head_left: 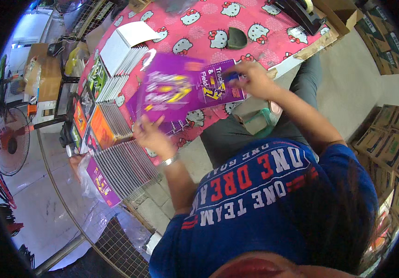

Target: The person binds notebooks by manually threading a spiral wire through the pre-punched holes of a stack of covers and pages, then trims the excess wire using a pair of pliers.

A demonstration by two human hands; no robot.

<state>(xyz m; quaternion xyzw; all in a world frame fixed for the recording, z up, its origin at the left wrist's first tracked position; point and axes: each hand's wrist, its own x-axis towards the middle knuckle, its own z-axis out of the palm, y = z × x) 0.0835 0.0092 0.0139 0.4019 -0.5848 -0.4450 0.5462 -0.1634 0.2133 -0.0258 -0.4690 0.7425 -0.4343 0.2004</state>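
A purple notebook (219, 85) with a printed sports figure lies on the pink table cover (194, 39). My right hand (255, 78) is over its right side, fingers bent and closed around a small dark blue thing I cannot make out. Left of it, another purple cover (167, 85) is smeared by motion and overlaps the first notebook. At its lower left edge is my left hand (153, 136), thumb and fingers apart; whether it touches the cover is unclear. More purple notebooks show partly below that cover.
Stacks of spiral notebooks line the table's left side: white ones (123, 46), orange ones (109, 125) and a long purple row (125, 169). A dark green scoop-like piece (237, 38) and a black tape dispenser (299, 16) lie farther back. Cartons (387, 134) stand right; a fan (11, 139) stands left.
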